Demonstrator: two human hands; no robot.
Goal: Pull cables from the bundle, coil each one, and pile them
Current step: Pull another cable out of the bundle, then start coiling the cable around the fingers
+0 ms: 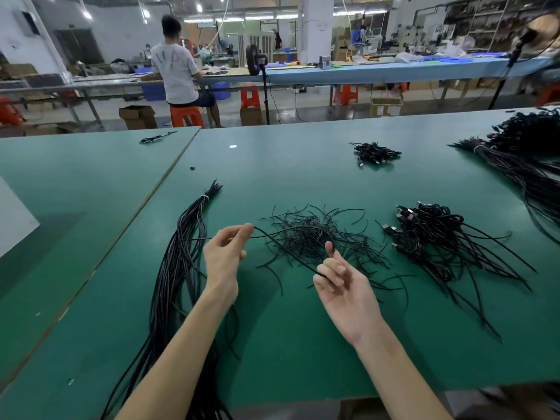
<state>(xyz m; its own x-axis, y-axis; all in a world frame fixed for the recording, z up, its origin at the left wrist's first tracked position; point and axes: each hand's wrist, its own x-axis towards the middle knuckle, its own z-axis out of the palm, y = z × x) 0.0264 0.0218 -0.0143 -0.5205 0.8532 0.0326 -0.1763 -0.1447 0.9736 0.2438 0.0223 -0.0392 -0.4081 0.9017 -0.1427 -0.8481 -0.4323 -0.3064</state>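
1. A thin black cable (289, 254) hangs just above the green table (303, 344), near the middle, between both hands.
2. The left hand (222, 256) pinches its left end, and the right hand (339, 283) holds it in curled fingers.
3. The white-tied bundle (178, 262) lies to the left, and the coiled pile (430, 228) to the right.

Smooth, matt green table mat (303, 344); at its left, bundle of black plastic-sheathed cables (178, 268), faintly glossy, bound with white tie (205, 197); beyond its far edge, brown cardboard box (138, 116), orange plastic stool (185, 116).
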